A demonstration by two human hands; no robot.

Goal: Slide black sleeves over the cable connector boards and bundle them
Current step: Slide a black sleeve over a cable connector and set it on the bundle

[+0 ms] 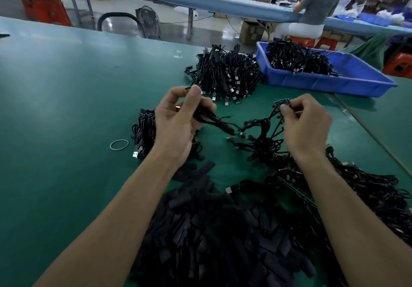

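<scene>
Just beyond the sleeve pile (211,231), the left hand (178,119) curls its fingers round a bunch of cables (219,123), and the right hand (305,124) pinches a board (282,102) between thumb and forefinger. Left of the pile lie a bundle (145,130) and a rubber band (119,144), and right of it sprawl loose cables (367,193) (a tangle, ends hard to tell apart). Far beyond the pile sit a heap of bundles (225,72) and a blue bin (334,81).

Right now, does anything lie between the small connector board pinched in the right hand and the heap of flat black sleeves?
Yes: a loose tangle of black cables lies between the right hand and the heap of flat black sleeves.
</scene>
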